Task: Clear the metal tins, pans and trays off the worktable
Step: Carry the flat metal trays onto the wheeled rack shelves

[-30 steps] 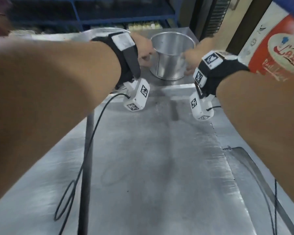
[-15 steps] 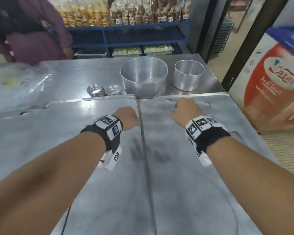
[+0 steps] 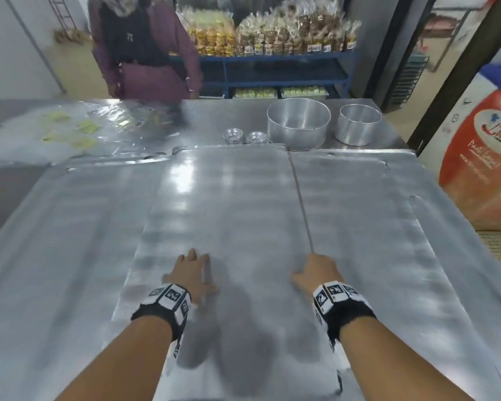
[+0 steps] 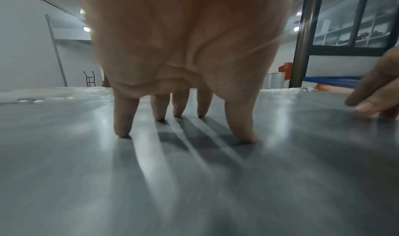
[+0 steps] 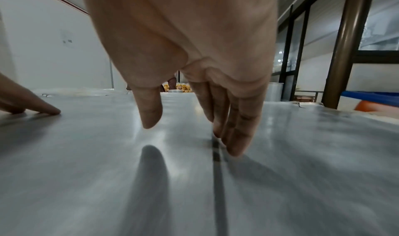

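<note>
A large round pan (image 3: 298,124) and a smaller round tin (image 3: 359,125) stand at the worktable's far right. Two stacks of small fluted tins (image 3: 233,136) sit just left of them. Wide flat metal trays cover the near table: a middle tray (image 3: 223,204) and a right tray (image 3: 365,215), with a dark seam (image 3: 301,204) between them. My left hand (image 3: 193,270) rests on the middle tray, its spread fingertips (image 4: 123,134) touching the metal. My right hand (image 3: 315,270) has straight fingertips (image 5: 233,147) down at the seam, and its thumb hovers. Neither hand holds anything.
A person in a purple top (image 3: 145,53) stands at the table's far side. Clear plastic sheeting (image 3: 78,131) lies at the far left. A blue shelf (image 3: 272,59) carries bagged baked goods. A red and white chest (image 3: 480,157) stands beside the table's right edge.
A second ago both hands held the smaller round tin at the far end. They let go, drew back as fists, and now rest with straight fingers on the near trays.
</note>
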